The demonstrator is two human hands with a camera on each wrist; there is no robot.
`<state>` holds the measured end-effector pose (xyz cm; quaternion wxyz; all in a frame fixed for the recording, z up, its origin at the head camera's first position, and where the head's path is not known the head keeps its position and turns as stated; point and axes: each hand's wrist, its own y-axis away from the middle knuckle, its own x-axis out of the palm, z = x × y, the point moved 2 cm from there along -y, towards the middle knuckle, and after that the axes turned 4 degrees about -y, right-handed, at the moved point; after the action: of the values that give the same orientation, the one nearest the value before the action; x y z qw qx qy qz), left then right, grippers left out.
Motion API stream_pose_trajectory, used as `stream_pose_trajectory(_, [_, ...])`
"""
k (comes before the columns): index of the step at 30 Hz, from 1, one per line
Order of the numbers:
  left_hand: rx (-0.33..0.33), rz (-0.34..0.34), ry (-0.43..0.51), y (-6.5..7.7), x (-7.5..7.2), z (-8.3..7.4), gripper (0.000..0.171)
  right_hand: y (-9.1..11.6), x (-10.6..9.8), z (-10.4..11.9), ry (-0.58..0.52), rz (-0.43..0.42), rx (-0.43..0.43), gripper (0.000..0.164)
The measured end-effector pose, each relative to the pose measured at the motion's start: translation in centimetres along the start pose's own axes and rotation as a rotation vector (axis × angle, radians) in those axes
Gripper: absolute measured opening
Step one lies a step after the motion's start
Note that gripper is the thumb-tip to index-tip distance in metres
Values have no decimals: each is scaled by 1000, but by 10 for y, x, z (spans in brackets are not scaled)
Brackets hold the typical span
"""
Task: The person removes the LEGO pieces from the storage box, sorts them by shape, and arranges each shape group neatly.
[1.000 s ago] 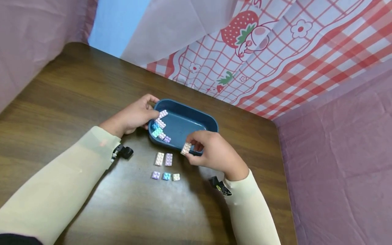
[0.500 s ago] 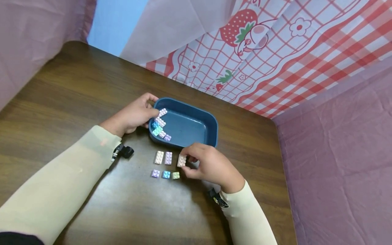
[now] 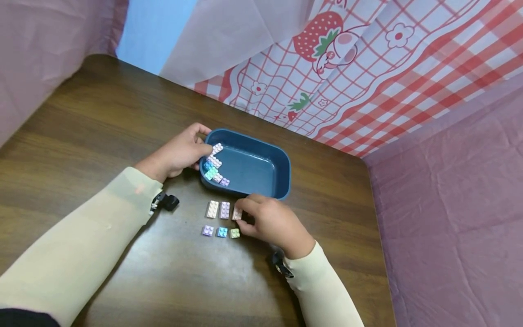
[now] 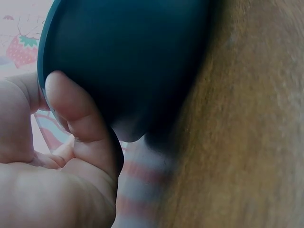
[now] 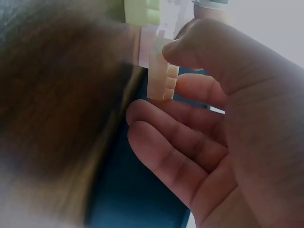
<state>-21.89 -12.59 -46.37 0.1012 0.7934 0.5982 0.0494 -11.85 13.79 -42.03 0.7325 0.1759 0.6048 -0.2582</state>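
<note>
My left hand (image 3: 180,152) grips the left end of a dark blue oval-cornered tray (image 3: 261,175), its thumb over the rim. Several toy building bricks (image 3: 211,173), white-pink, blue, mint and lilac, are bunched at that end inside. Between thumb and fingers, my right hand (image 3: 271,222) pinches a pale peach brick (image 5: 159,76), partly hidden in the head view. It is at the right of a cream brick (image 3: 212,209) and a lilac brick (image 3: 224,210). In front lie a small lilac brick (image 3: 207,230), a small blue one (image 3: 222,232) and a small yellow-green one (image 3: 234,233).
Everything stands on a brown wooden table (image 3: 163,272). A strawberry-print checked cloth (image 3: 323,68) hangs along the back edge, and pink cloth (image 3: 441,195) hangs at the sides.
From over the tray's front edge, my right hand has carried the peach brick down and leftward to the right end of the longer bricks' row. My left hand keeps its hold on the tray.
</note>
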Motion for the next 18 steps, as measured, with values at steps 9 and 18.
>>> stream_pose_trajectory(9, [-12, -4, 3, -2, 1, 0, 53, -3, 9, -6, 5, 33, 13, 28])
stream_pose_trajectory(18, [-2, -5, 17, -3, 0, 2, 55, -4, 13, -8, 16, 48, 15, 30])
